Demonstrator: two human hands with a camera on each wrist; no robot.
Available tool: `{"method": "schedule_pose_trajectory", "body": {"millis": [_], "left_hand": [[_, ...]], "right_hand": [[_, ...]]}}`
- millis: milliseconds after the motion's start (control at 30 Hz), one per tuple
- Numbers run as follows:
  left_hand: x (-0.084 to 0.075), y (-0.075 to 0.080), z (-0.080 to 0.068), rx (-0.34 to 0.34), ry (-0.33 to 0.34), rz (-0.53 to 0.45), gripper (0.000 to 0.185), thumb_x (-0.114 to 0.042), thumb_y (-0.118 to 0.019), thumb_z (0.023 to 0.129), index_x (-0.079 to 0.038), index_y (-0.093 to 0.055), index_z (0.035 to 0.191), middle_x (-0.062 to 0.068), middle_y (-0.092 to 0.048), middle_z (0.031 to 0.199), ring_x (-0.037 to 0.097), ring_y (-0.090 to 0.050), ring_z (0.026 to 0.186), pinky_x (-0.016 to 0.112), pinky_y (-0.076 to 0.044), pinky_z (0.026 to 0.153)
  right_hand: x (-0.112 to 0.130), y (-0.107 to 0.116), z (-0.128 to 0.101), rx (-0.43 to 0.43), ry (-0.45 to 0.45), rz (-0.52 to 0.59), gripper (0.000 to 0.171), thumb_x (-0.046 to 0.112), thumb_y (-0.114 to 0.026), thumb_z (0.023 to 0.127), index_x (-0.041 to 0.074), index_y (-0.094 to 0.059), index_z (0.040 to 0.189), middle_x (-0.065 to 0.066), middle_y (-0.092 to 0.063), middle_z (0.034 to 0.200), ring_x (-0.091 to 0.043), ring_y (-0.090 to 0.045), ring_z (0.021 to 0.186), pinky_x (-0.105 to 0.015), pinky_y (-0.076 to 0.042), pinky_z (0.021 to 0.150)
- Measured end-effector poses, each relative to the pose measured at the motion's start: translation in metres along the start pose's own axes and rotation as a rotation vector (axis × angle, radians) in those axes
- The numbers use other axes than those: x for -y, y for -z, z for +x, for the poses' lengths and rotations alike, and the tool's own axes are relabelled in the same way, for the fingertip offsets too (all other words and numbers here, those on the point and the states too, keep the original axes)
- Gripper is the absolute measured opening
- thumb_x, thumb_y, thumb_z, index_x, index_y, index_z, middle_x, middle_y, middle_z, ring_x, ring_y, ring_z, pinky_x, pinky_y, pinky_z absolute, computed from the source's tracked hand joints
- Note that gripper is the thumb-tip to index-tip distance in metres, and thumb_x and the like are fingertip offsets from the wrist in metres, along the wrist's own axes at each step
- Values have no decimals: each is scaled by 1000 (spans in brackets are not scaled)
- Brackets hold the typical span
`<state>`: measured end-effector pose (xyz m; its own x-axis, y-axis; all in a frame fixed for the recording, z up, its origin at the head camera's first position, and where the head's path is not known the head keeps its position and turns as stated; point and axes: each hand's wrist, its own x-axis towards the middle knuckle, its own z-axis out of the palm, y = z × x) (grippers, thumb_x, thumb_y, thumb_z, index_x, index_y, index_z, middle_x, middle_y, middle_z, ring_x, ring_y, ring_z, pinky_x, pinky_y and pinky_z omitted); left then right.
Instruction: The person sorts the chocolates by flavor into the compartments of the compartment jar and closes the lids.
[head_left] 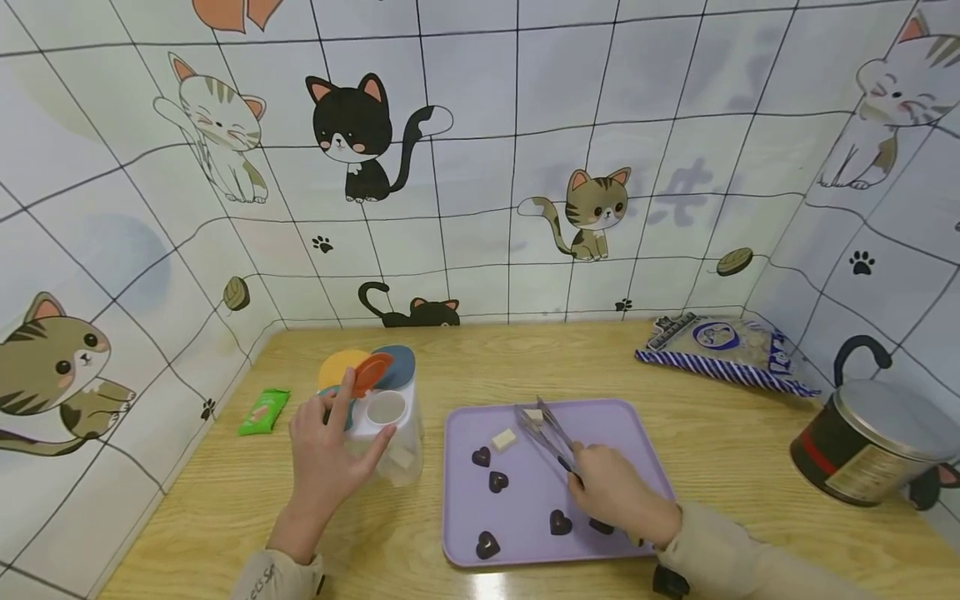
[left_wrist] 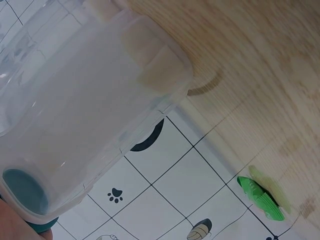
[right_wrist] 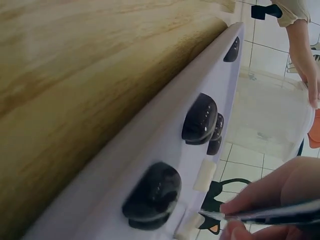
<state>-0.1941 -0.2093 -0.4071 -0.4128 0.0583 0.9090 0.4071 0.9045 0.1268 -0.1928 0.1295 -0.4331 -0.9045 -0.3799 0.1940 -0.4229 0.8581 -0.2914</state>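
My left hand (head_left: 341, 433) grips a clear plastic container (head_left: 393, 454) from the side, its forefinger reaching up to the orange flap (head_left: 372, 372) on the white lid. In the left wrist view the container (left_wrist: 90, 100) fills the frame with pale pieces (left_wrist: 160, 70) inside. My right hand (head_left: 588, 471) holds metal tongs (head_left: 546, 433) over a purple tray (head_left: 630, 433); their tips are at a white square piece (head_left: 534, 414). A second white piece (head_left: 503, 439) and several dark heart-shaped chocolates (head_left: 498, 481) lie on the tray. The right wrist view shows the tongs (right_wrist: 270, 215), chocolates (right_wrist: 200, 117) and tray rim (right_wrist: 125, 160).
A green packet (head_left: 264, 411) lies left of the container on the wooden table (head_left: 487, 358). A blue-and-white bag (head_left: 723, 350) sits at the back right, a dark tin with a metal lid (head_left: 870, 442) at the right edge. Cat-patterned walls (head_left: 480, 167) enclose three sides.
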Motion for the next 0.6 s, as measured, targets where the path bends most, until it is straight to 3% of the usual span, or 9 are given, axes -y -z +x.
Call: {"method": "schedule_pose_trajectory", "body": {"millis": [133,200,333,400,500,600], "left_hand": [[1,0,-1,6,0,1,77,-64,-47,78,-10,-43,133,15,-44,77,28,-40,69,41,-28,67],[1,0,-2,14,0,1,77,-64,-46,78,-10,-43,134,15,-44,77,27,-39,69,41,-28,67],[2,0,-2,21,2,-1,77,-64,-46,79,-10,-42,134,14,-43,77,27,-38,68,40,-28,67],[2,0,-2,22,2,-2,77,-64,-46,79,-10,-42,134,15,-44,77,27,-39,68,41,-28,67],[2,0,-2,22,4,1,77,-64,-46,79,-11,-42,134,15,-43,77,27,-39,68,41,-28,67],[2,1,-1,21,4,2,77,-64,-46,79,-11,-42,135,15,-43,77,28,-39,69,40,-28,67]], "right_hand": [[0,-1,0,-26,35,-4,30,3,-62,72,-14,-59,97,0,-46,54,-6,-38,45,-15,-28,39],[-2,0,-1,-31,48,13,26,2,-62,72,-13,-59,93,1,-45,54,-6,-37,45,-15,-27,39],[-6,2,-3,-22,78,32,9,4,-63,73,-1,-56,78,4,-41,53,-4,-34,45,-13,-26,38],[-8,2,-4,-16,88,29,10,5,-63,74,3,-54,76,5,-39,53,-3,-33,44,-12,-24,38],[-9,5,-5,-23,95,7,13,7,-63,74,0,-57,82,5,-40,53,-3,-33,45,-12,-23,38],[-8,10,-5,-33,89,6,26,8,-64,74,-7,-60,95,4,-42,54,-3,-33,44,-11,-24,37]]}}
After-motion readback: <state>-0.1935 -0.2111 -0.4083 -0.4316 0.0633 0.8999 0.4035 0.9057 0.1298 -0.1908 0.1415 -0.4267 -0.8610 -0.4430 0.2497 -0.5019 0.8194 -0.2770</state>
